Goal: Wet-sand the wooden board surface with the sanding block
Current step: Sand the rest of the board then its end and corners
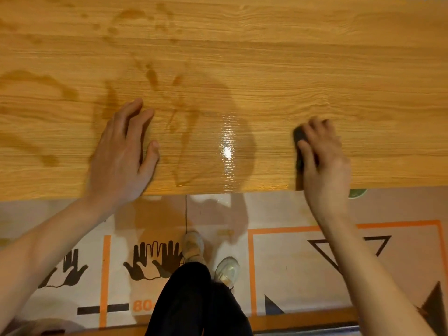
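**Sanding at the near right edge of a wet board**

We stand over a long, honey-coloured wood-grain board (266,57) that fills the upper part of the view, its near edge running across in front of us. Dark damp smears and hand-shaped marks cover its left and middle, and a glossy wet patch (228,151) shines between our hands, so we judge the wetting is done there and the rubbing well under way; the far right of the board looks drier.

Below the edge lies a pale printed cardboard sheet with orange lines and black hand symbols (150,260), spread on the floor, likely to catch drips. Our dark trouser legs (194,304) and light shoes (228,270) stand on it. A small green object (357,193) peeks out from under the board edge at right; we cannot tell what it is.

Our left hand (121,154) rests flat on the board, fingers spread and holding nothing, well apart from the work; we read it as bracing us and steadying the board against the strokes.

Our right hand (324,156) is curled over the small dark sanding block (300,141), thumb along its left side and fingers draped over the top, pressing it onto the surface near the near edge. The hand is blurred, which suggests a stroke in motion. Only the block's left side shows.
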The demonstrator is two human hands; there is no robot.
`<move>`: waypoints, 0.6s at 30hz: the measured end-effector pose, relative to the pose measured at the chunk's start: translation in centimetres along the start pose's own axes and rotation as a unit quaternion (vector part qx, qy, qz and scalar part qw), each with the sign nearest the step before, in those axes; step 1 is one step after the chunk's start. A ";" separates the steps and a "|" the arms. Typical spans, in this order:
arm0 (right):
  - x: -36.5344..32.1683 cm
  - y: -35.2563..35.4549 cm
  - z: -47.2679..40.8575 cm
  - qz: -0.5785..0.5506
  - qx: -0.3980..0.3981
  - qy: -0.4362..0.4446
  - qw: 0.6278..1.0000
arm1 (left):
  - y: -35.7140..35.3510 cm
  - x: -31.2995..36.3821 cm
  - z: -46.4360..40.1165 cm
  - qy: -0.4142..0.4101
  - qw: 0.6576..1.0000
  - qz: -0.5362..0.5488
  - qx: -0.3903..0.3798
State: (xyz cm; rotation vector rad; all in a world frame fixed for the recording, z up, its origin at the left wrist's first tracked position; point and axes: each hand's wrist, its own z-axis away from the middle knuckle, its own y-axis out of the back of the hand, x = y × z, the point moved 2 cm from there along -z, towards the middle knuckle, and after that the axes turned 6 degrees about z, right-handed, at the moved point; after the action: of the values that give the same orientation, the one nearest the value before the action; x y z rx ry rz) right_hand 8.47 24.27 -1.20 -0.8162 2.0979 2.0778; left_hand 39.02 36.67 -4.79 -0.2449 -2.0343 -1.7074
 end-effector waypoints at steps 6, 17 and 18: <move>-8.7 -4.4 3.9 -0.022 -0.002 0.053 0.998 | 0.0 -0.4 0.0 0.007 1.000 -0.004 0.000; 3.7 1.3 5.2 -0.042 0.081 -0.121 0.988 | -0.1 -0.6 0.2 -0.004 1.000 0.020 0.014; 2.1 0.5 5.4 -0.038 0.081 -0.118 0.989 | -0.1 -0.7 0.2 -0.008 1.000 0.016 0.012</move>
State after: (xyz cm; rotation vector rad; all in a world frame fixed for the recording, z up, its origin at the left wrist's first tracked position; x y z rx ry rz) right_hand 4.75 28.66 -2.02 -0.5860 2.0413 1.8348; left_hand 39.55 36.94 -5.21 -0.2823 -2.0504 -1.6661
